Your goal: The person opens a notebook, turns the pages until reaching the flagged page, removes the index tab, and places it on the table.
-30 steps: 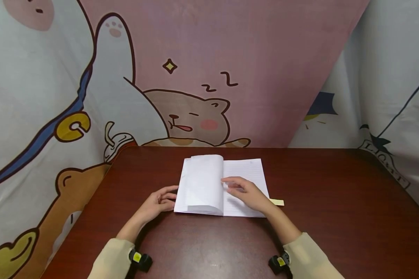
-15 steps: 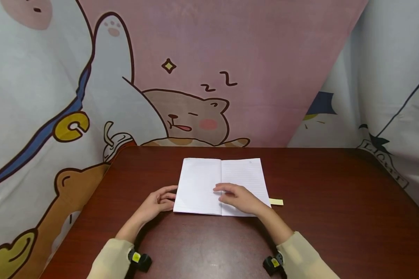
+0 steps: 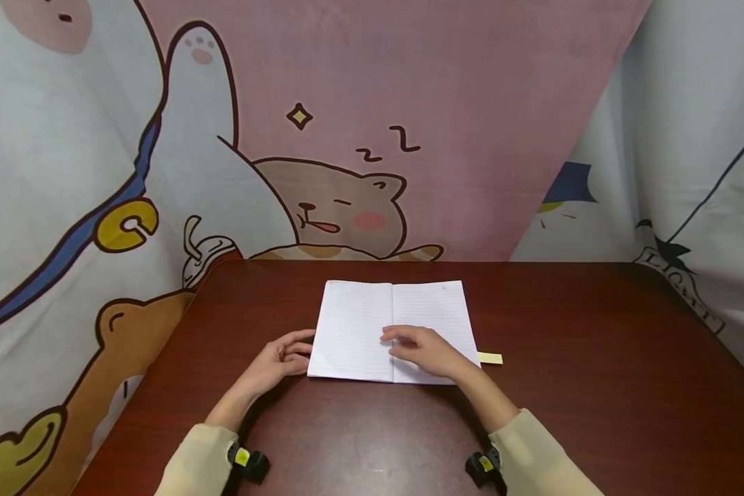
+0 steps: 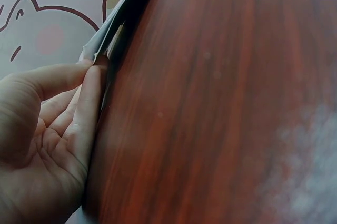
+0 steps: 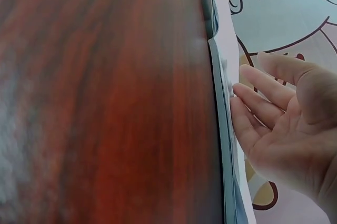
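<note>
An open notebook (image 3: 355,310) with lined white pages lies on the brown table. At its left edge is my left hand (image 3: 279,362); in the left wrist view the thumb and fingers (image 4: 92,89) pinch the notebook's edge. My right hand (image 3: 424,351) is over the right page, with its fingertips reaching across the centre fold. Seen from the right wrist, its fingers (image 5: 253,97) are loosely bent and hold nothing, the lower ones right at the page surface. A pale yellow paper strip (image 3: 490,358) sticks out past the notebook's right side.
The dark red-brown table (image 3: 595,358) extends on both sides of the notebook. Behind it hangs a cloth (image 3: 471,138) printed with cartoon animals. Each wrist carries a small black camera, one on the left (image 3: 251,465) and one on the right (image 3: 482,468).
The raised left-hand page has come down flat on the left side. My right hand moved slightly left and toward me, then stayed almost still. The left hand kept its place.
</note>
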Action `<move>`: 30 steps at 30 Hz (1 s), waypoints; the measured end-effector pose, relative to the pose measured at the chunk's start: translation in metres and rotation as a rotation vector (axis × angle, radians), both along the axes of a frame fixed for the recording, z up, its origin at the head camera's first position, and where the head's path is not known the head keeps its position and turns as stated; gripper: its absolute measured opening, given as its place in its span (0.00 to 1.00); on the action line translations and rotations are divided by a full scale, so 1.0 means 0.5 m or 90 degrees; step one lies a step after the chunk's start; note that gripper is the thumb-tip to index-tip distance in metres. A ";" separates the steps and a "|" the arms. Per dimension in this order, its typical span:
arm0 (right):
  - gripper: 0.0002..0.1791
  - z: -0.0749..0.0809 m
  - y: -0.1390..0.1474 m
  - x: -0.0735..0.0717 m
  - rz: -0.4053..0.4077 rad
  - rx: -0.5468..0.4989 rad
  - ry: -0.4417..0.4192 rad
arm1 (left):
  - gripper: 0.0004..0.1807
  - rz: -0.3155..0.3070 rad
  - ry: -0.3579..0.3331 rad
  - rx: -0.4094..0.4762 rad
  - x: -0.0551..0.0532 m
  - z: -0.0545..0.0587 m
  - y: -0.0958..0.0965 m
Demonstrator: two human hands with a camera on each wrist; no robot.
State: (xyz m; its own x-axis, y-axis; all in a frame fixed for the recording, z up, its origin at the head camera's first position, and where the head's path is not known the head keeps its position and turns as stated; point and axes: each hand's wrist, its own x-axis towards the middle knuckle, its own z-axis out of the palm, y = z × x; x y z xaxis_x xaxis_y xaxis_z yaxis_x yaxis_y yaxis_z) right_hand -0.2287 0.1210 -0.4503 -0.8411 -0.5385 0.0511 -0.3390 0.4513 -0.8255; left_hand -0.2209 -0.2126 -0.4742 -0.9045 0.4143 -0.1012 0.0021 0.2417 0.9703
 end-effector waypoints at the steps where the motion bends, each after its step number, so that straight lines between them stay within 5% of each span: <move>1: 0.14 -0.001 0.001 -0.001 -0.005 -0.003 0.001 | 0.32 0.000 0.000 0.000 0.000 0.000 0.000; 10: 0.15 -0.011 0.011 -0.002 -0.058 -0.043 0.005 | 0.32 -0.003 0.003 0.004 0.001 -0.002 -0.001; 30: 0.14 0.008 0.120 -0.016 -0.153 0.027 0.059 | 0.32 0.001 0.000 -0.003 -0.001 0.000 -0.002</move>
